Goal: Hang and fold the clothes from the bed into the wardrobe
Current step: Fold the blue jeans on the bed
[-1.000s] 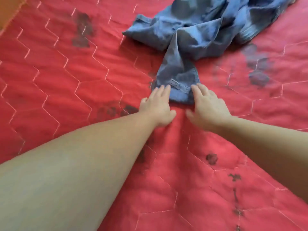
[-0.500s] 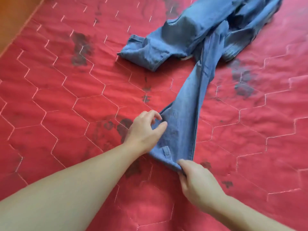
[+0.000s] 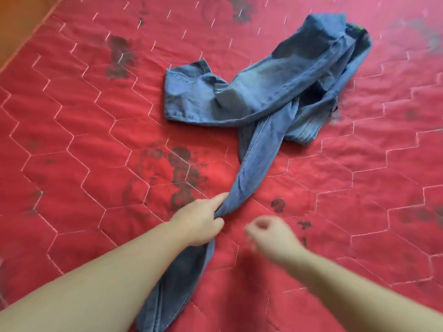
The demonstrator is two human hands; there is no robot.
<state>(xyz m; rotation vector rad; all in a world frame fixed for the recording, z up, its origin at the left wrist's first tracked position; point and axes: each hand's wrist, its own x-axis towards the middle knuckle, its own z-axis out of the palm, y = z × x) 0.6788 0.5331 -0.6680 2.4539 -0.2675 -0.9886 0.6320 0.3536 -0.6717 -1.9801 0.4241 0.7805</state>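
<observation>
Head | our left hand (image 3: 200, 220) now grips crumpled blue denim jeans (image 3: 259, 104) leg mid-bed (image 3: 72, 152) | right hand (image 3: 271, 233) released, fingers curled empty | straightening underway

The light is bright, soft and even, with only weak shadows under the jeans (image 3: 275, 92). The right hand (image 3: 271, 236) is smeared by motion blur. The far corners look soft and slightly bent by the wide lens.

The right hand (image 3: 269, 233) is motion-blurred — its fingers unreadable; the jeans (image 3: 259, 97) leg runs hidden under the left forearm — cut off below.
</observation>
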